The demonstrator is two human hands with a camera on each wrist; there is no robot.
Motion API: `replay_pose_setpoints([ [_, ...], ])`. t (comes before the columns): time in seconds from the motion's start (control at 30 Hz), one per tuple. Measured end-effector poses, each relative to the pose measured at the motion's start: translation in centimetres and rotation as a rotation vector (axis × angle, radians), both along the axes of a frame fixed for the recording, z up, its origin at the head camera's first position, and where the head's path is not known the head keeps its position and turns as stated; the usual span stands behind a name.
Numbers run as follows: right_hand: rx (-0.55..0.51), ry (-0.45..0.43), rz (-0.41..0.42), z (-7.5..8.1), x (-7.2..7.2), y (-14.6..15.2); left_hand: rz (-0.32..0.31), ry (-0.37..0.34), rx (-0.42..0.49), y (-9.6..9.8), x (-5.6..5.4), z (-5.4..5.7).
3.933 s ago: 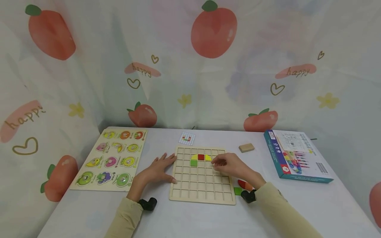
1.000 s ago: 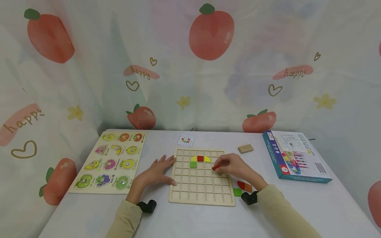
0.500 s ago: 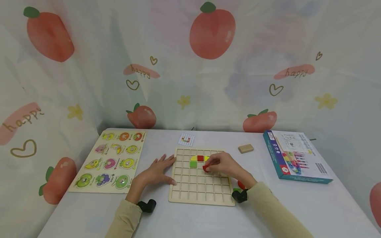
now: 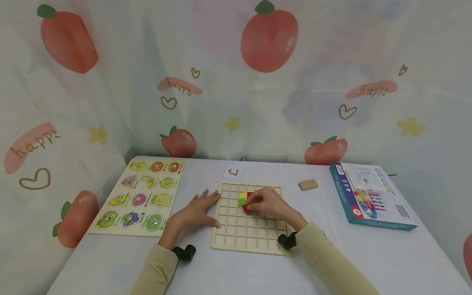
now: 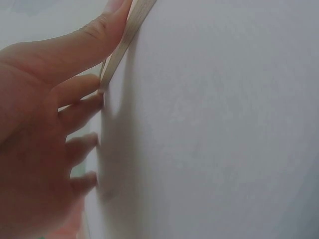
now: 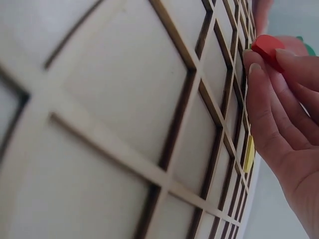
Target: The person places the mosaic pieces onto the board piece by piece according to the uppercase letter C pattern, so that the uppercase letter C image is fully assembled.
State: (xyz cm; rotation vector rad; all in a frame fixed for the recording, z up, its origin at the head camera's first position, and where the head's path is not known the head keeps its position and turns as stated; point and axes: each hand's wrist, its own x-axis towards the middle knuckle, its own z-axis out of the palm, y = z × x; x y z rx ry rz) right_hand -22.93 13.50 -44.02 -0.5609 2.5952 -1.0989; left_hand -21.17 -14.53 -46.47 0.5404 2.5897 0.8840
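- 2 hands work at the wooden grid board [image 4: 250, 229], which lies flat on the surface [image 4: 368, 262] in front of the person.
- Right hand [image 4: 271, 205]: fingers [image 6: 269, 94] curled, pinching a red piece [image 4: 246, 209] between thumb and fingertips; the right wrist view shows the same red piece [image 6: 267, 46] nipped at the tips, just above the grid.
- Change noted: 1 second ago this hand held the red piece further right, over the board's right half; it has since travelled left and now has the piece at the cell just near of the green piece [image 4: 241, 202], below the placed cluster.
- Placed cluster: a yellow piece [image 4: 242, 195] and a red square [image 4: 250, 194] in the far rows, with the green piece under the yellow. The right-hand yellow piece seen earlier is now hidden behind the hand.
- Judgement: the piece looks close to its cell but not yet seated; whether it touches the board cannot be told.
- Left hand [image 4: 197, 211]: flat, fingers straight and spread, thumb against the board's left edge [image 5: 124, 35], unchanged over the interval, steadying the board.
- Also present: a pattern card [image 4: 233, 171] far of the board, a fruit puzzle board [image 4: 140, 196] at left, a wooden block [image 4: 307, 184] and a blue box [image 4: 372, 196] at right.
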Motion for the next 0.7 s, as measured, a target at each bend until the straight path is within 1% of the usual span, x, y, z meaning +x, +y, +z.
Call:
replay_pose_setpoints([
  [0.17,-0.008,-0.010,0.011,0.0,0.1,-0.2,0.000,0.005,-0.009,0.1,-0.1,-0.1],
  [0.37,0.021,0.021,0.012,-0.2,0.2,0.4,0.001,0.009,-0.027,0.3,0.0,0.1],
  [0.43,0.036,0.021,0.000,-0.3,0.2,0.7,0.000,0.012,-0.028,0.3,0.1,0.2],
  [0.6,0.055,-0.015,-0.049,-0.2,0.5,1.7,-0.001,0.014,-0.032,0.2,0.2,0.2],
  [0.7,0.076,-0.010,-0.075,0.0,0.8,2.6,0.006,0.006,-0.030,0.2,0.2,0.2],
])
